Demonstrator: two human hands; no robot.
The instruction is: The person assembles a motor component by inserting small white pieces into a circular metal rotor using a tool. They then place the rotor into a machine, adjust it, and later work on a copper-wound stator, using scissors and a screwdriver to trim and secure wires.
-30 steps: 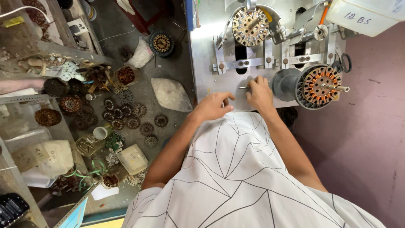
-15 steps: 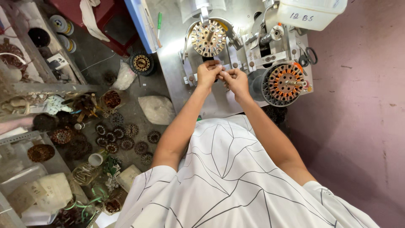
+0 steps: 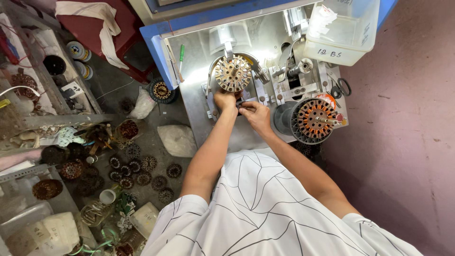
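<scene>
Currently both hands meet just below the round stator (image 3: 232, 72) mounted on the metal table (image 3: 199, 102). The left hand (image 3: 224, 99) and right hand (image 3: 253, 114) pinch something small between them; what it is cannot be told. Steady fingers and braced wrists would probably serve best.

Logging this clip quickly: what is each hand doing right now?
Left hand: closed, gripping the machine just below the stator.
Right hand: fingers pinched on a small dark part; what the part is cannot be told.
</scene>
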